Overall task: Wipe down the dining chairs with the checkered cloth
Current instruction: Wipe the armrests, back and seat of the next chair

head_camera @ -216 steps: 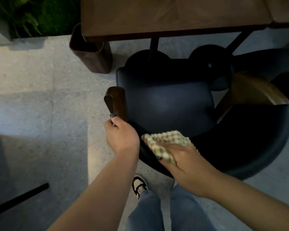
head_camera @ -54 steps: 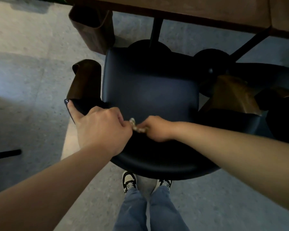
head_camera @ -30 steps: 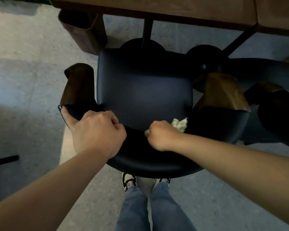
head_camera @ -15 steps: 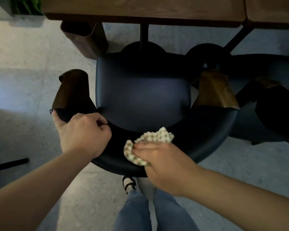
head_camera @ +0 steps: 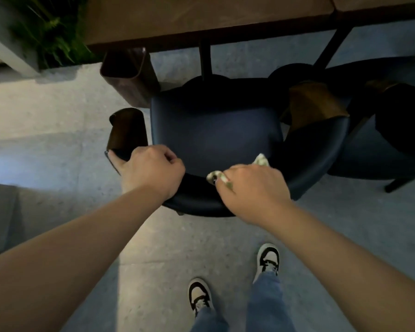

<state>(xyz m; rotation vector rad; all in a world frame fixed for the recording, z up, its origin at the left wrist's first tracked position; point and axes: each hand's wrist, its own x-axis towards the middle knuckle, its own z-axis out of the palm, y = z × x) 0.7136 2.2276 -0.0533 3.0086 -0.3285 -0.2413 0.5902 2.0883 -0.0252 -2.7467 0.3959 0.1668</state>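
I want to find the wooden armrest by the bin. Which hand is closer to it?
Left. The left hand grips the chair back right beside that wooden armrest. The right hand holds the cloth farther along the chair back.

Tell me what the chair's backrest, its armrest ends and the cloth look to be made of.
Backrest: smooth dark padding, probably leather or vinyl, with a faint sheen.
Armrest ends: brown, likely polished wood, glossy with warm tone.
Checkered cloth: soft woven fabric, crumpled under the right hand.
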